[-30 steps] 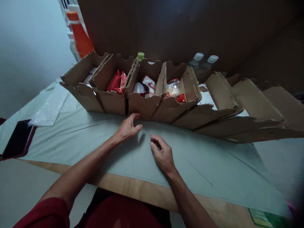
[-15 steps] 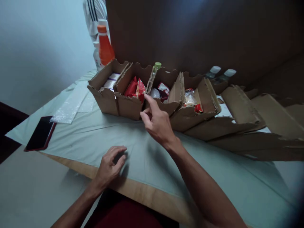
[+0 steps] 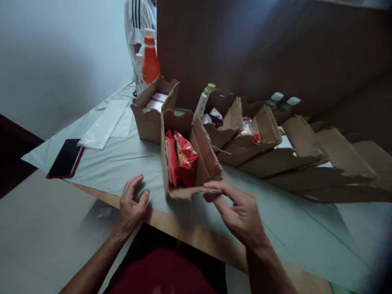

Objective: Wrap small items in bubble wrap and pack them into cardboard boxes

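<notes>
My right hand (image 3: 240,210) pinches the front rim of a cardboard box (image 3: 208,157), thumb and fingers closed over its near right corner. Red snack packets (image 3: 182,157) stand inside this box, which sits forward of the row, near the table's front edge. To the left, my left hand (image 3: 133,202) is empty, its fingers apart, over the cloth by the edge. Behind the pulled-out box stands another cardboard box (image 3: 149,124) with white and purple packs (image 3: 156,102) in it.
Several more cardboard boxes (image 3: 260,155) run to the right, holding mixed packets. An orange bottle (image 3: 150,61) and a slim green-capped bottle (image 3: 202,102) stand behind. At left lie a phone (image 3: 65,159) and bubble wrap (image 3: 102,126). A person in a white sleeve (image 3: 139,20) is at the back.
My right hand has taken hold of the box with red packets and drawn it out of the row towards me. My left hand has shifted slightly left.
</notes>
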Tool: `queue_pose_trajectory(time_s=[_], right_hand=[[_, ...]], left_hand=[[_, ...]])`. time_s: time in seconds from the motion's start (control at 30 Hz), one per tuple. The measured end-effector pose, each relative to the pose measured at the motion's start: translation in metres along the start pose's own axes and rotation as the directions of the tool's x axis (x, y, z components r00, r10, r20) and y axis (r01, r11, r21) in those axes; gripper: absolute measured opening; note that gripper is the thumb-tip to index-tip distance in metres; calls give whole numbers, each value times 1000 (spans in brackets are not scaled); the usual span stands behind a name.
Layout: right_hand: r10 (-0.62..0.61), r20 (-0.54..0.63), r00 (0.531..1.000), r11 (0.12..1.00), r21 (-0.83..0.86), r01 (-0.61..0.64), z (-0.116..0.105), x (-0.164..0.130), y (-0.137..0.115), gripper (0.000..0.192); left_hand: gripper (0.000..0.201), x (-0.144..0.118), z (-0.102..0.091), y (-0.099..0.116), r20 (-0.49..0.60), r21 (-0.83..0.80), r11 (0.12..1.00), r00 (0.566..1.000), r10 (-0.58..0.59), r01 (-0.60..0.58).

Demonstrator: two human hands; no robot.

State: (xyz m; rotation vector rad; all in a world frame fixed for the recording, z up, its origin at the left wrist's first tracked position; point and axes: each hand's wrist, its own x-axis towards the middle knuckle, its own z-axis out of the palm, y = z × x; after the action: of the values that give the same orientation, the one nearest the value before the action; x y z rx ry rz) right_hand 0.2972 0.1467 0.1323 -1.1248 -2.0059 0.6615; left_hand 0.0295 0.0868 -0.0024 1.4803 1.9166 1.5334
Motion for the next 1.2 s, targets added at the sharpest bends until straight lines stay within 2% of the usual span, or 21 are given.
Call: queue_pose_trajectory(time_s=[0.1, 0.17, 0.23, 0.3, 0.4, 0.47, 0.53, 0.6, 0.73, 0.83, 0.93, 1.0, 1.07, 1.13, 1.2], right_hand=[[178, -140, 974, 983, 71, -169, -44, -43, 16, 16], [318, -265, 910, 946, 157, -284, -66, -67, 34, 22], [422, -331, 844, 901, 252, -352, -80, -93, 51, 40], [476, -295, 828, 869, 299, -393, -82, -121, 65, 57], [451, -108, 886, 873, 259, -413, -67, -158, 73, 71], [423, -57, 904, 895, 183, -407, -48, -170, 72, 71], [422, -121, 899, 906, 89, -414, -31, -167, 69, 61], [415, -221, 883, 907, 17, -422, -21, -150, 70, 51], [389, -368, 845, 909, 0, -418, -27, -105, 92, 44], [374, -435, 819, 912, 14, -410, -35, -82, 114, 46], [392, -415, 821, 910, 44, -412, -33, -83, 129, 56], [439, -388, 810, 886, 35, -463, -26, -96, 136, 58], [449, -385, 806, 864, -46, -502, -18, -112, 142, 54], [365, -387, 847, 869, -185, -459, -12, -126, 148, 52], [231, -352, 907, 881, -319, -348, -8, -133, 156, 48]], left_hand=[[47, -2, -4, 0, 58, -45, 997, 996, -67, 70], [57, -5, -3, 6, 145, -113, 991, 988, -56, 73], [66, -8, -1, 15, 249, -178, 981, 968, -27, 73], [67, -12, 1, 26, 327, -194, 976, 945, -30, 98], [50, -16, 1, 38, 406, -148, 980, 912, -60, 130], [37, -18, 3, 43, 448, -97, 985, 890, -85, 143], [31, -19, 8, 46, 458, -66, 986, 883, -104, 150], [32, -15, 20, 50, 442, -80, 987, 892, -91, 141], [40, 14, 63, 65, 458, -205, 976, 889, 30, 73], [56, 45, 98, 71, 520, -308, 948, 849, 98, 79], [73, 57, 115, 64, 596, -302, 941, 801, 61, 154], [80, 47, 111, 54, 613, -248, 947, 790, -8, 203], [81, 26, 97, 47, 599, -183, 958, 797, -70, 221], [78, 3, 78, 44, 591, -135, 973, 803, -74, 189], [72, -11, 60, 45, 623, -120, 987, 782, -10, 107]])
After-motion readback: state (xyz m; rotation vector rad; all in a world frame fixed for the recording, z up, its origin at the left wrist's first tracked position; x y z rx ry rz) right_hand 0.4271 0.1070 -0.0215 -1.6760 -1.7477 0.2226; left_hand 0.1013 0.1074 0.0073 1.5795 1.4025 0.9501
